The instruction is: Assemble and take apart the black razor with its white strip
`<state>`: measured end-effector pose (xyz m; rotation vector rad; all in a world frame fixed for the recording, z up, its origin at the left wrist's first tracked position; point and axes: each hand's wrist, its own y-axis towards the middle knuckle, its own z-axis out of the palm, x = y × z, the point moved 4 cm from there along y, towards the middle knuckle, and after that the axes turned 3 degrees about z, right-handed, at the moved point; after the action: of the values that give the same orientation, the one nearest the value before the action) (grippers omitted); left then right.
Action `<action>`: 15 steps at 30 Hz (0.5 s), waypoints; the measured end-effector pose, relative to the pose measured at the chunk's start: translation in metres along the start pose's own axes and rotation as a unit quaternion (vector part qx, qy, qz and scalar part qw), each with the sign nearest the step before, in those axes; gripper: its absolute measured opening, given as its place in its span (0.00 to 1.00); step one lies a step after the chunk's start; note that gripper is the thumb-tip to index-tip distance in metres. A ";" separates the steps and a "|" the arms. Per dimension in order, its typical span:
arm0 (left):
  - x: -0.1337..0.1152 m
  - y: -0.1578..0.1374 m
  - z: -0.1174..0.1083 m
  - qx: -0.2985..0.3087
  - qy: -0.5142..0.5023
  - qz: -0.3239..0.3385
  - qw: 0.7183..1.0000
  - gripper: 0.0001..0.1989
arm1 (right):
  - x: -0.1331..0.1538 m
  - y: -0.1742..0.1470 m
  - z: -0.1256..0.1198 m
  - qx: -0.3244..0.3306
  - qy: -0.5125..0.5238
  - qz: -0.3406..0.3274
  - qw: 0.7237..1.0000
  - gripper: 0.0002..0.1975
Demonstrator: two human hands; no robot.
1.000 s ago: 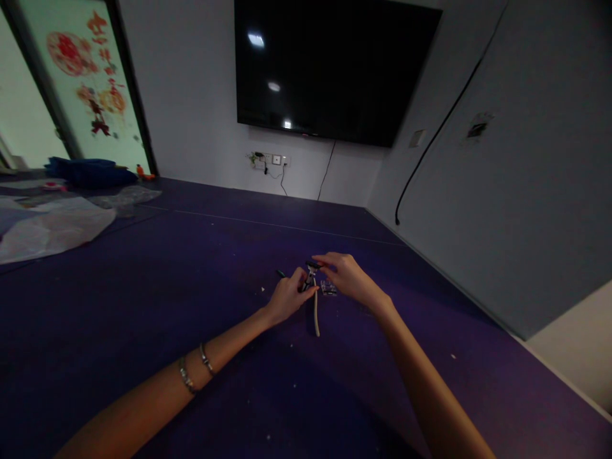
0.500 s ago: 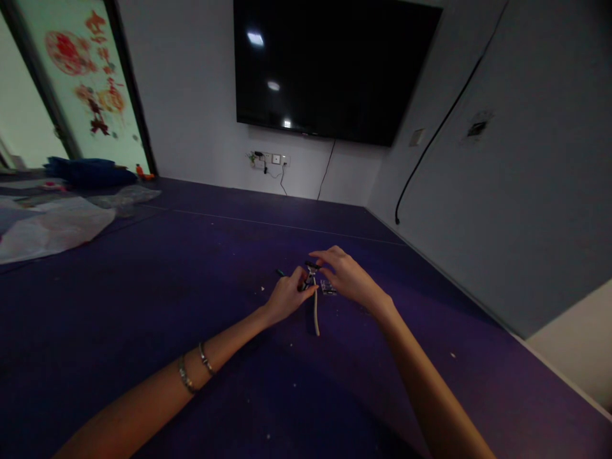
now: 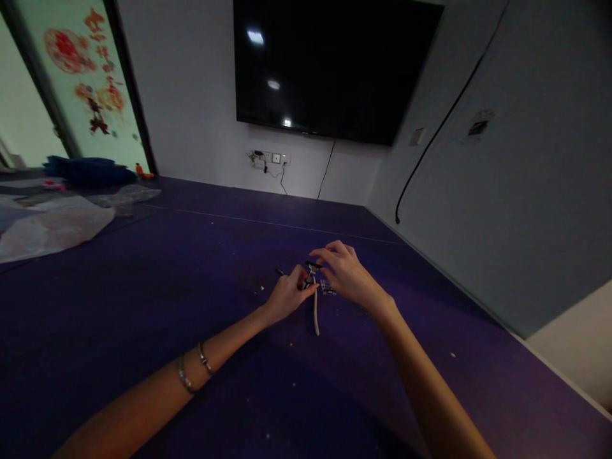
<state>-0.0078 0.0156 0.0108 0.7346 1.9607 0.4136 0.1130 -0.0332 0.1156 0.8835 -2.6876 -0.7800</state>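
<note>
Well off far edge of purple floor (image 3: 191, 274), L hand (image 3: 285, 295) fingers pinch small blk/silver item (image 3: 311, 271), slim cream cord (image 3: 316, 315) below; R hand (image 3: 348, 275) fingers bent at item's top, can't tell grip.

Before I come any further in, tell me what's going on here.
A person is handling a small black-and-silver object above a dark purple surface. The left hand grips it, and a thin, pale, cord-like strip extends from beside its thumb. The fingers of the right hand are at the object's black upper end; whether they pinch it is unclear. A small, clear-looking piece lies beside the right hand.
</note>
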 end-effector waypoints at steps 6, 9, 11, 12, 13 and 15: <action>0.002 0.001 -0.003 -0.007 -0.031 -0.014 0.999 0.15 | -0.006 0.001 0.005 -0.004 0.037 0.023 0.999 0.20; 0.002 0.002 -0.006 -0.015 -0.055 -0.018 0.998 0.15 | -0.011 0.001 0.008 -0.006 0.082 0.048 0.995 0.21; 0.002 0.004 -0.007 -0.021 -0.073 -0.021 0.997 0.14 | -0.017 0.001 0.010 -0.008 0.125 0.065 0.990 0.23; 0.002 0.005 -0.008 -0.025 -0.084 -0.023 0.996 0.14 | -0.021 0.001 0.011 -0.009 0.151 0.071 0.986 0.24; 0.002 0.007 -0.009 -0.029 -0.097 -0.026 0.995 0.13 | -0.025 0.001 0.011 -0.011 0.178 0.078 0.981 0.25; 0.002 0.011 -0.013 -0.045 -0.129 -0.039 0.990 0.12 | -0.034 0.001 0.013 -0.022 0.227 0.101 0.969 0.25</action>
<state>-0.0160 0.0260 0.0216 0.6181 1.7106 0.3394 0.1354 -0.0068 0.1044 0.6665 -2.2993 -0.5141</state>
